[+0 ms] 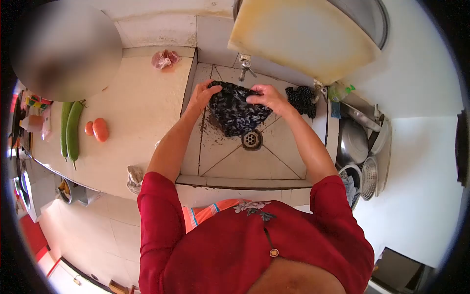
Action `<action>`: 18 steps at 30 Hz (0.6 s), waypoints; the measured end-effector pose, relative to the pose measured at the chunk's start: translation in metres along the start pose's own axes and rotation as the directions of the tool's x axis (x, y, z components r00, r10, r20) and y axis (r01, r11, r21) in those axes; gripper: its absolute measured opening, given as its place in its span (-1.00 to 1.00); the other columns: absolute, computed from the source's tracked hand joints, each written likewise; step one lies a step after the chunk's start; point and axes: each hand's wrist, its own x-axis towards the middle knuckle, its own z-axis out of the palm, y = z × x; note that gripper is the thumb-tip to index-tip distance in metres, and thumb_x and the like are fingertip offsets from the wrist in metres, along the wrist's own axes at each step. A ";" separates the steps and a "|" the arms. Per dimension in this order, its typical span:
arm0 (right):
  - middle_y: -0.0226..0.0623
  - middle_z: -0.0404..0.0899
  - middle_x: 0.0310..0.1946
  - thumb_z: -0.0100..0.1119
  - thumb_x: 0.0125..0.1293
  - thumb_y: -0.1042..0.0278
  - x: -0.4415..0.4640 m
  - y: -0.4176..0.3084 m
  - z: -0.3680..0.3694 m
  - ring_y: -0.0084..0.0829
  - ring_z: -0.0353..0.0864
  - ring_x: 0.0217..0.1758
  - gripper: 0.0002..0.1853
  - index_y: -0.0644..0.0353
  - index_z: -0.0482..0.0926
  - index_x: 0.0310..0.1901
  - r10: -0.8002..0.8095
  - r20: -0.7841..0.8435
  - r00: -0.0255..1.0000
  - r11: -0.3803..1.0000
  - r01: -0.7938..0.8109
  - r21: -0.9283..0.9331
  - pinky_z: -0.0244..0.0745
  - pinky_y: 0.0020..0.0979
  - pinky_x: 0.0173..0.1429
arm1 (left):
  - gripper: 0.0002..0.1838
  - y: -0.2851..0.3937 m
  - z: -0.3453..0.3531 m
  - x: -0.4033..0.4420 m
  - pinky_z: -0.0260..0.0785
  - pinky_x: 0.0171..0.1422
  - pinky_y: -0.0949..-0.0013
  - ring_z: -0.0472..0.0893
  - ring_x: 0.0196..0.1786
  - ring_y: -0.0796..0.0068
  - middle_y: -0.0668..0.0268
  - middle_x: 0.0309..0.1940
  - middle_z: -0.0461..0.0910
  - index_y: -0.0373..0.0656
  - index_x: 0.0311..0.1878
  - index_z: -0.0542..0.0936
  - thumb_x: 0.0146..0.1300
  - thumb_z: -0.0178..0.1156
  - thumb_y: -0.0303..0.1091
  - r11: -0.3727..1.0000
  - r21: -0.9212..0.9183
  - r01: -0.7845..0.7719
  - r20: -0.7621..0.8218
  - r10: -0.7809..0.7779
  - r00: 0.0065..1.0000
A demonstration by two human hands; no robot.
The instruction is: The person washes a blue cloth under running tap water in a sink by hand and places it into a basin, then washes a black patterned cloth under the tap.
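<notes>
A dark patterned cloth (237, 110) hangs spread between my two hands over the tiled sink (220, 164). My left hand (201, 94) pinches its upper left corner, and my right hand (267, 98) grips the upper right edge. Just behind the cloth is the metal tap (245, 67). The cloth's lower tip is close to the round drain (252, 140). To the right of my right hand, a black dotted cloth (301, 100) lies at the sink's back right. Dark wet marks show on the tiles left of the cloth.
On the left counter (142, 108) are two long green vegetables (73, 130), red tomatoes (100, 130), a piece of raw meat (165, 59) and a crumpled rag (135, 179). A large board (303, 36) leans behind the sink. Metal pots (352, 139) and a strainer (369, 177) stand right.
</notes>
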 end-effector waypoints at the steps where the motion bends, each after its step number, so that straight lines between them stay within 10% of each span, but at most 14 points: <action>1: -0.21 0.66 -0.17 0.35 0.16 0.03 0.008 0.007 0.001 -0.33 0.61 -0.05 -0.48 0.32 0.59 -0.02 0.034 -0.032 0.999 0.996 -0.037 -0.086 0.42 -0.33 0.11 | -0.28 -0.010 0.000 0.006 0.30 0.22 0.26 0.54 0.10 0.29 0.08 0.07 0.57 -0.46 0.19 0.45 0.06 0.39 -0.15 1.000 -0.003 0.026 -0.045 -0.026 0.999; 3: -0.19 0.65 -0.12 0.32 0.19 0.08 0.025 0.028 0.005 -0.37 0.59 -0.03 -0.49 0.34 0.58 0.02 0.091 -0.106 0.990 0.962 -0.115 -0.247 0.40 -0.42 0.12 | -0.19 -0.016 0.007 0.013 0.27 0.27 0.26 0.53 0.14 0.27 0.05 0.07 0.57 -0.46 0.24 0.41 0.01 0.43 -0.10 0.997 -0.004 0.081 -0.129 -0.080 0.988; 8: -0.08 0.30 0.34 0.24 0.26 0.14 0.049 0.078 0.023 -0.21 0.41 0.29 -0.20 0.42 0.12 0.39 0.373 -0.176 0.911 0.865 -0.273 0.421 0.33 -0.23 0.30 | -0.09 -0.040 -0.005 0.040 0.32 0.27 0.22 0.54 0.16 0.16 -0.03 0.08 0.56 -0.35 0.24 0.46 -0.12 0.50 0.06 0.920 0.367 0.135 0.144 -0.199 0.969; 14: -0.05 0.33 0.32 0.26 0.22 0.02 0.062 0.103 0.034 -0.15 0.29 0.39 -0.26 0.25 0.30 0.34 0.469 -0.043 0.882 0.575 -0.268 0.773 0.16 -0.09 0.44 | -0.31 -0.094 -0.006 0.072 0.41 0.11 0.18 0.61 0.04 0.15 -0.05 -0.08 0.62 -0.29 0.05 0.60 -0.08 0.49 0.01 0.850 0.520 0.080 0.065 -0.133 0.989; 18: -0.19 0.67 -0.17 0.19 0.31 0.28 0.044 0.068 0.028 -0.26 0.68 -0.14 -0.75 0.24 0.57 -0.07 0.358 0.051 0.932 0.212 -0.135 0.968 0.61 -0.20 0.00 | -0.51 -0.081 -0.005 0.066 0.42 -0.05 0.14 0.64 -0.13 0.20 -0.03 -0.25 0.63 -0.30 -0.08 0.61 0.02 0.44 -0.14 0.790 0.601 -0.123 0.080 0.094 0.992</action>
